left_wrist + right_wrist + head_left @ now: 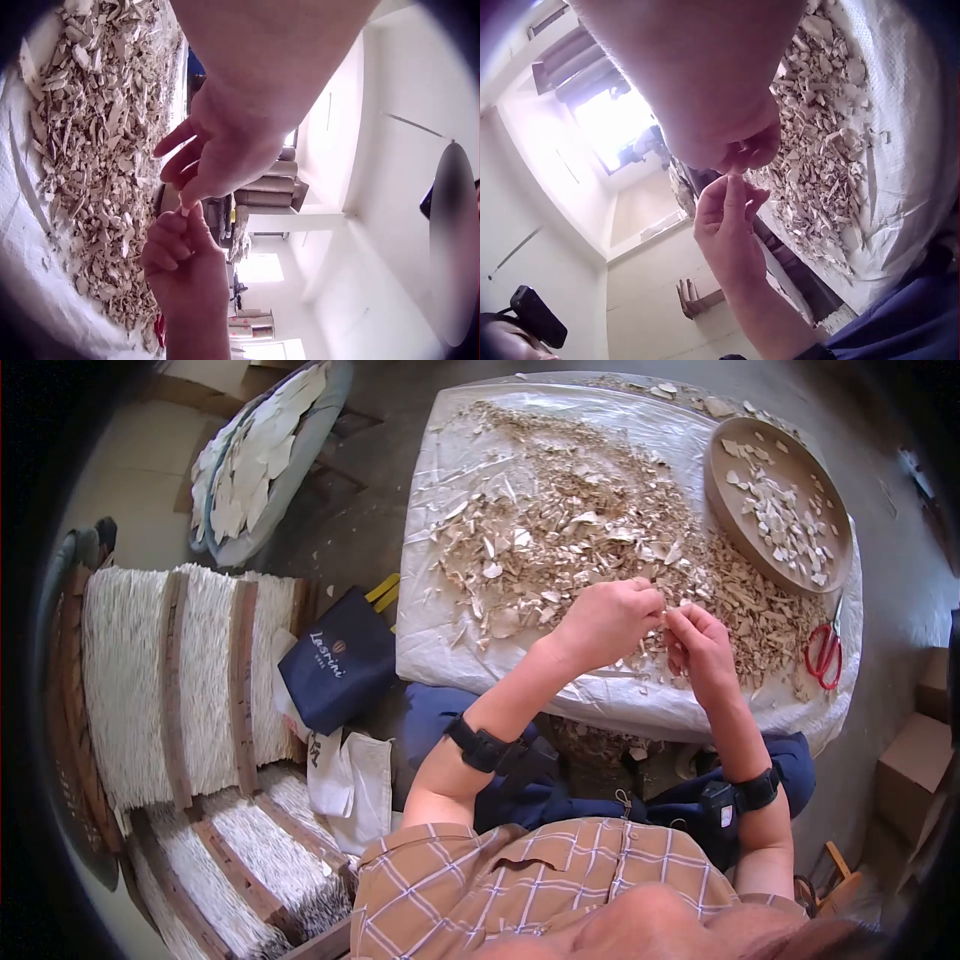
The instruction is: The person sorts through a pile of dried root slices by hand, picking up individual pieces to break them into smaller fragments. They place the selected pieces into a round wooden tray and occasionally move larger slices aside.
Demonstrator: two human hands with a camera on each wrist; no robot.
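Over the near side of a table covered in white plastic sheeting (440, 635), both hands meet fingertip to fingertip. My left hand (610, 622) and right hand (700, 645) pinch a small pale flake (185, 211) between thumbs and forefingers; most of it is hidden by the fingertips. The right hand's other fingers curl toward the palm in the left wrist view. Beneath and beyond the hands spreads a heap of dry, cream-and-brown flakes (560, 530).
A round brown tray (715, 485) holding pale pieces stands at the back right. Red-handled scissors (825, 660) lie near the right edge. A navy bag (340, 660) and racks of white sheets (125, 680) are at left, cardboard boxes (912, 765) at right.
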